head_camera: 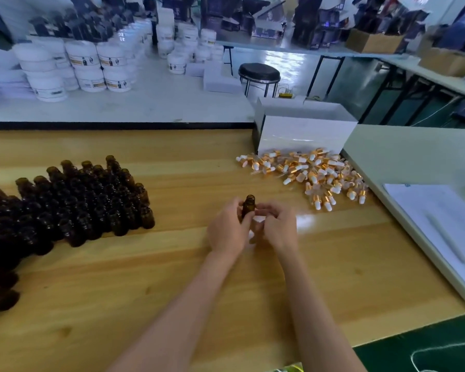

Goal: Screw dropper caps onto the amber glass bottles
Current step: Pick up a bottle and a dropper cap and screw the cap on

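Open over bare table straight ahead of the left hand and right hand, up to the far edge. Blocked well left of the left hand by a tight block of upright amber bottles. Hemmed ahead-right of the right hand by a loose heap of dropper caps against a white box. Walled farther right by a raised pale ledge.

Both bare forearms rise from the bottom edge to mid-frame. The left hand grips an amber bottle upright; the right hand, just beside, pinches a blurred white piece.
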